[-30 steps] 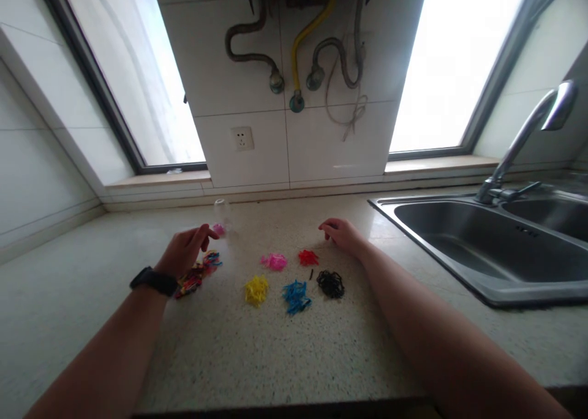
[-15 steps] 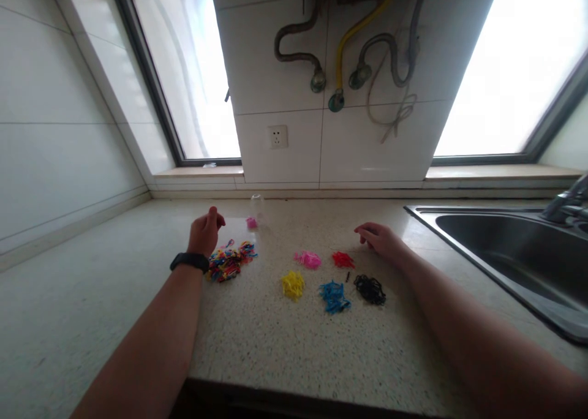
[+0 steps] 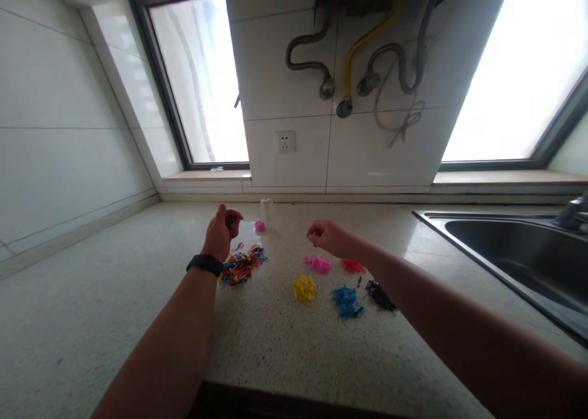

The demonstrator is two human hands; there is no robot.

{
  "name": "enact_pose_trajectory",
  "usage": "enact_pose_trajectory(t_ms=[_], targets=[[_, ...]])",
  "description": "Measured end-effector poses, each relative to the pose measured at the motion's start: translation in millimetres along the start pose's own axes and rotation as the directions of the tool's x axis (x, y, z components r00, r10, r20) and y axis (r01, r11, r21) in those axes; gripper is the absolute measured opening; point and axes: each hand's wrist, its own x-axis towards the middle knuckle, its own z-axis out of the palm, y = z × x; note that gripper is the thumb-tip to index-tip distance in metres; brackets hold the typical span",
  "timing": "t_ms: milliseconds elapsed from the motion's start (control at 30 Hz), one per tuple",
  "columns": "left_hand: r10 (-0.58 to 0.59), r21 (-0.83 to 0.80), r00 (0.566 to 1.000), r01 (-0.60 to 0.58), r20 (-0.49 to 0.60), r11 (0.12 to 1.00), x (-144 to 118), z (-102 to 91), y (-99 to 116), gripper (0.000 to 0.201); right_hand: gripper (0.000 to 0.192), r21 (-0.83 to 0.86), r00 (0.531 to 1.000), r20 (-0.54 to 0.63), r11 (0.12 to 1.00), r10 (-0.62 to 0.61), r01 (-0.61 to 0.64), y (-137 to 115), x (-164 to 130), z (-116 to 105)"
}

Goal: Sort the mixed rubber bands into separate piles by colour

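Observation:
Just beyond a mixed pile of small coloured rubber bands (image 3: pixel 242 267) hovers my left hand (image 3: pixel 223 229), wearing a black wristband (image 3: pixel 205 264). Its thumb points up and its fingers are loosely bent and apart. My right hand (image 3: pixel 327 236) is over the counter just behind the pink pile (image 3: pixel 318 263), fingers curled together; whatever they hold, if anything, is hidden. Nearby lie a yellow pile (image 3: pixel 305 288), a blue pile (image 3: pixel 348 301), a red pile (image 3: pixel 353 265) and a black pile (image 3: pixel 380 296). My right forearm partly covers the red and black ones.
Behind the piles, a clear plastic cup (image 3: pixel 266 209) stands near a small pink item (image 3: pixel 260 225). At the right, a steel sink (image 3: pixel 427 215) is set into the speckled counter (image 3: pixel 275 351). A socket (image 3: pixel 285 141) and pipes are on the tiled wall.
My right hand has moved left from beyond the red pile to behind the pink one, its fingers more curled. My left hand's fingers have spread somewhat. The whole view has shifted slightly.

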Motion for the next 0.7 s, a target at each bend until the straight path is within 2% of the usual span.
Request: enact_pose_trajectory(t_ms=[100,167,233,433,700], targets=[[0.025,0.084,0.999,-0.029,0.043,0.996,-2.4,0.4,-1.3,0.054,0.021,-0.121,0.99,0.128,0.989,-0.065,0.08,-31.4,21.0,28.4],[0.042,0.181,0.995,-0.059,0.093,0.982,-4.8,1.3,-1.4,0.055,0.023,-0.189,0.971,0.233,0.978,-0.047,0.092,-46.2,31.5,46.2],[0.055,0.261,0.989,-0.089,0.137,0.961,-7.1,2.8,-0.8,0.056,0.025,-0.26,0.957,0.29,0.961,-0.019,0.098,-55.6,38.4,61.2],[0.084,0.364,0.982,-0.141,0.168,0.921,-9.9,6.9,2.7,0.058,0.025,-0.315,0.968,0.251,0.947,0.021,0.061,-59.0,45.3,86.5],[0.12,0.427,0.975,-0.191,0.187,0.884,-13.1,9.3,7.5,0.06,0.025,-0.29,0.967,0.254,0.955,0.009,0.067,-59.4,47.8,91.5]])
